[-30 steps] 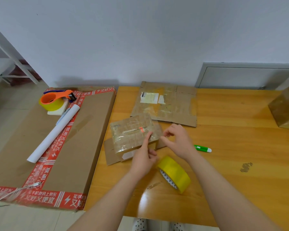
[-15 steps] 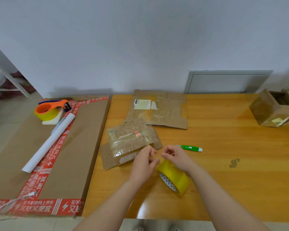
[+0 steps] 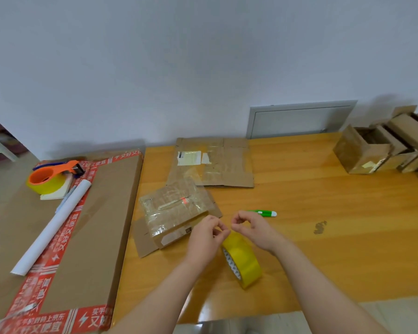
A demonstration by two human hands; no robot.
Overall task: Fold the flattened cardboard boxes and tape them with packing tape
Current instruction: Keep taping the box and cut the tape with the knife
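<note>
My left hand (image 3: pixel 206 239), right hand (image 3: pixel 255 229): over far edge of yellow tape roll (image 3: pixel 243 260), fingers curled to thumbs, tips nearly meeting. Anything pinched: cannot tell. Beyond-left of roll: taped box (image 3: pixel 176 213).

The head-worn wide-angle camera looked forward and down from above the near edge of the wooden table (image 3: pixel 336 249) toward the white wall (image 3: pixel 203 68) behind it. The left hand (image 3: pixel 204 238) and right hand (image 3: pixel 256 229) lay close beneath the lens near mid-frame, forearms crossing the bottom edge.
</note>
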